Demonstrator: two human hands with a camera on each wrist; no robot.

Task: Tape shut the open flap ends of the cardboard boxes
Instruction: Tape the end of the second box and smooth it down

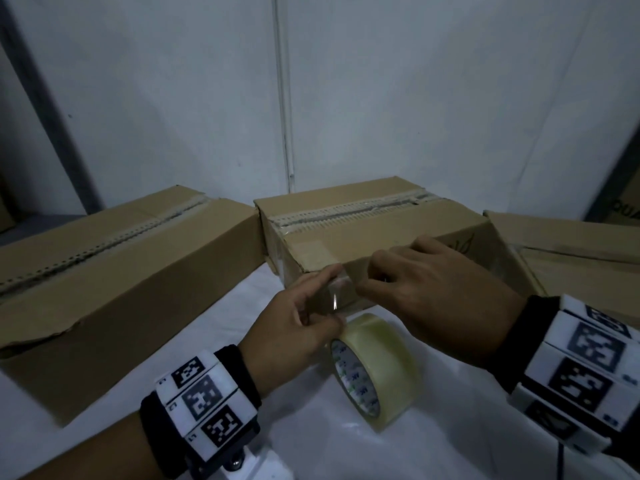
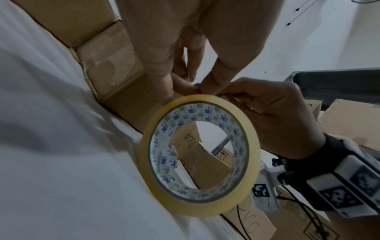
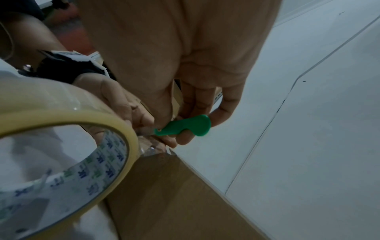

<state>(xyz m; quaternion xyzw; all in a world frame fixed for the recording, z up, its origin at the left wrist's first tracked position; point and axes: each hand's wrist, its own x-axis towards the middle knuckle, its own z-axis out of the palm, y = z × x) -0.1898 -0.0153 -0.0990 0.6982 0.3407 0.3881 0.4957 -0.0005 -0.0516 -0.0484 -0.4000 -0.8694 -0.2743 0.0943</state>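
Two hands: left hand (image 1: 294, 327) pinches clear tape strip (image 1: 334, 292); right hand (image 1: 429, 285) grips small green plastic cutter (image 3: 185, 125).
Cut: keep strip taut above yellowish tape roll (image 1: 374, 368), slice close to brown cardboard box (image 1: 381, 233).

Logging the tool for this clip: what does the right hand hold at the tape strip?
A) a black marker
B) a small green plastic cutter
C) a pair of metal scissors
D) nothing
B: the right wrist view shows the right hand pinching a small green plastic cutter against the stretched clear tape strip beside the roll of clear packing tape.
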